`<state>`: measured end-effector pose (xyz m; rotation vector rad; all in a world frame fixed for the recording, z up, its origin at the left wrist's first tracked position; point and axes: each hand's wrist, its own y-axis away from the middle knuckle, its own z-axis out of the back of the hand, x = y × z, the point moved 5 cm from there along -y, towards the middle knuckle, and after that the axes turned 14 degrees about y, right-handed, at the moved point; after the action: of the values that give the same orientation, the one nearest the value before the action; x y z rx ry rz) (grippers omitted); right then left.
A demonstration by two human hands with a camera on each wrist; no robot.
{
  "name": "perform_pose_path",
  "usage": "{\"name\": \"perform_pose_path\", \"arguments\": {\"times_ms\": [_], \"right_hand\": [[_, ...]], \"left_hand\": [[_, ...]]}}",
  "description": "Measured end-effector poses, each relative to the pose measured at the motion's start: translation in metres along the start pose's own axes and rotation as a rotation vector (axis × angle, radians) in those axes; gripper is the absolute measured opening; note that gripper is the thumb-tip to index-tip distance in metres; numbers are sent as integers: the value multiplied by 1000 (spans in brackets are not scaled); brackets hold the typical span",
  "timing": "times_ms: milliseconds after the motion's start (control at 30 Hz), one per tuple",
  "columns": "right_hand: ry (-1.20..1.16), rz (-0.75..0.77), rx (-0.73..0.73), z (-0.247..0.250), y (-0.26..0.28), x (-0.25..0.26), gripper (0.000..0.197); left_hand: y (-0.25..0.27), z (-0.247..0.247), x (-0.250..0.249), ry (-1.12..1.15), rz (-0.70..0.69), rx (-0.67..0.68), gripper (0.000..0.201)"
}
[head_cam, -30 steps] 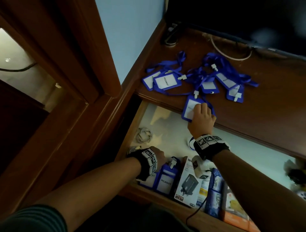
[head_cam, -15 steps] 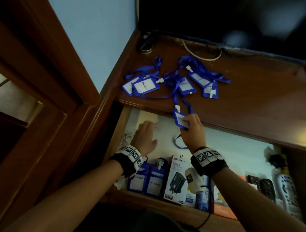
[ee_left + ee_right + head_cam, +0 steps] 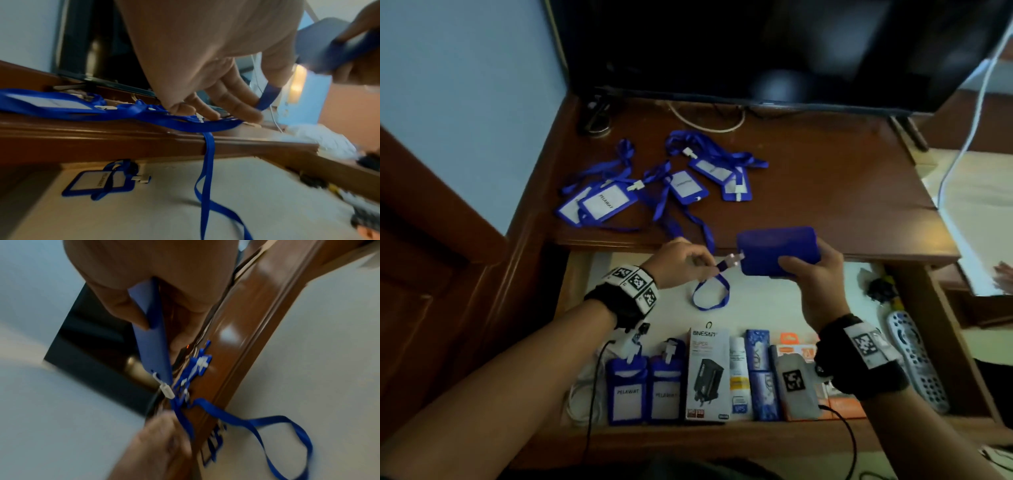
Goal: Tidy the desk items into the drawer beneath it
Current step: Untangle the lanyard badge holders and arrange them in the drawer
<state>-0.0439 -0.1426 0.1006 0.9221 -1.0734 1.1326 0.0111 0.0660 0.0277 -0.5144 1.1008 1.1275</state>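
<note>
A blue badge holder (image 3: 777,250) that lay at the desk (image 3: 825,192) edge a moment ago is now lifted above the open drawer (image 3: 756,308), gripped by the right hand (image 3: 815,274), while the left hand (image 3: 678,263), which was flat inside the drawer, now pinches its lanyard (image 3: 710,294) near the clip; this badge seems about to join those already stored, while several more badges (image 3: 654,185) wait on the desk. Its printed face is turned away, and both wrist views are blurred
</note>
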Motion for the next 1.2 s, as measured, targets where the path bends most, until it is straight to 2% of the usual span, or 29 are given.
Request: {"name": "perform_pose_path", "arguments": {"times_ms": [100, 167, 267, 367, 467, 567, 633, 700, 733, 767, 833, 900, 1000, 1133, 1200], "right_hand": [[-136, -97, -160, 39, 4, -10, 24], [-211, -147, -252, 62, 10, -17, 24], [-264, -253, -416, 90, 14, -35, 20], [-460, -381, -624, 114, 11, -62, 16], [-563, -371, -721, 125, 10, -67, 33], [-893, -323, -719, 125, 6, -76, 42], [-1016, -358, -685, 124, 10, -72, 26], [-1011, -365, -712, 126, 10, -73, 17], [-880, -305, -727, 131, 8, -69, 21], [-792, -286, -825, 139, 9, -67, 32], [-765, -279, -820, 147, 2, -60, 41], [-726, -260, -811, 151, -3, -55, 41], [-798, -246, -839, 154, -2, -55, 38], [-769, -276, -708, 145, -4, -58, 23], [-673, -314, -594, 135, -1, -59, 24]], "left_hand": [[-6, -9, 10, -165, -14, 96, 23], [-9, -12, 23, -351, -3, 78, 26], [-13, -7, 39, -490, 41, -25, 28], [-19, 10, 44, -501, 104, -166, 30], [-25, 40, 43, -496, 177, -346, 26], [-30, 62, 41, -453, 224, -442, 21], [-37, 69, 39, -443, 245, -450, 21], [-44, 78, 38, -453, 308, -453, 24], [-47, 83, 38, -449, 358, -456, 25], [-50, 88, 41, -430, 411, -458, 25], [-56, 90, 49, -377, 473, -436, 22], [-63, 84, 60, -354, 452, -395, 24], [-69, 80, 77, -362, 397, -364, 37], [-77, 84, 85, -371, 392, -319, 45], [-80, 84, 85, -370, 391, -282, 50]]}}
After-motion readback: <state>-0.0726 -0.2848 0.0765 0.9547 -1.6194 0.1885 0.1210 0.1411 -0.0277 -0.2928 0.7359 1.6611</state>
